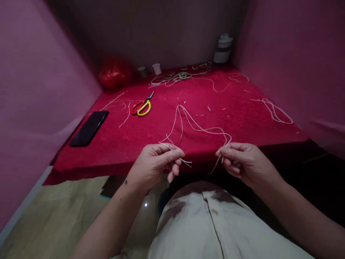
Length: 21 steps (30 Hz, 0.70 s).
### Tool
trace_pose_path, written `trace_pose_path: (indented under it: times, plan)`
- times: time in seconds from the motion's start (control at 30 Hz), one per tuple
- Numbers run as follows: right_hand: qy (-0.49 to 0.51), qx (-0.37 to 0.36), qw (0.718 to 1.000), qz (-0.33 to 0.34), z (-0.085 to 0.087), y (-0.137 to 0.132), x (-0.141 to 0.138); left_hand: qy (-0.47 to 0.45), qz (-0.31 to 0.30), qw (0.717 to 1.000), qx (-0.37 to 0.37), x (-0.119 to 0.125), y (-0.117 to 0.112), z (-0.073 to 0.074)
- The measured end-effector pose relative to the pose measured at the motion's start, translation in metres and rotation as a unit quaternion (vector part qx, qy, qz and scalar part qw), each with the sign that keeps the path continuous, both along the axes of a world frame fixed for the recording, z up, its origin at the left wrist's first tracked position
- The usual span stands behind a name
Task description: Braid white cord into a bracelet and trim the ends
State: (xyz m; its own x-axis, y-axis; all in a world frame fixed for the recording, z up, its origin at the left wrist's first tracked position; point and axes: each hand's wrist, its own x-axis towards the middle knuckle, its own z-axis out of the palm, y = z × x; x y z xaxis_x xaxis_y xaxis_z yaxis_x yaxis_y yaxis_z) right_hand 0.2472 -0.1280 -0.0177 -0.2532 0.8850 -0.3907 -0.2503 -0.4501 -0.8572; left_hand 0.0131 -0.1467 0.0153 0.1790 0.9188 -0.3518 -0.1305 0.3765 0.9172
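Observation:
Thin white and greenish cords [198, 126] run from a point on the red cloth, where a small pin seems to stand, toward both hands. My left hand [161, 160] pinches one pair of cords between thumb and forefinger, and their loose ends stick out to the right. The other cords are pinched in my right hand [238, 158], with their tips hanging below the fingers. Both hands are just over the front edge of the table, apart from each other. Between the hands and the pin the cords lie slack and curved.
Scissors [144, 106] with red and yellow handles lie left of centre, near a black phone [89, 128]. Behind are a red plastic bag [114, 73], thread spools [156, 69], tangled cords [182, 76] and a white bottle [223, 49]. A looped cord [276, 111] lies right. Walls flank the red-covered table [113, 144].

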Motion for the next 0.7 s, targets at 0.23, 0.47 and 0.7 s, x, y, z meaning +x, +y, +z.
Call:
trace_pose_path:
  times: [0.23,0.47,0.7]
  plan:
    - [-0.03,0.094,0.995,0.031,0.036,0.031,-0.004,0.105,-0.047,0.985,0.129,0.004,0.037,0.039]
    - [-0.214,0.222,0.951,0.031,0.063,0.078,0.028,0.23,-0.014,0.951,0.207,-0.044,0.091,0.09]
    - [-0.462,0.351,0.805,-0.121,0.1,0.124,0.046,0.665,0.027,0.67,0.33,-0.089,0.147,0.187]
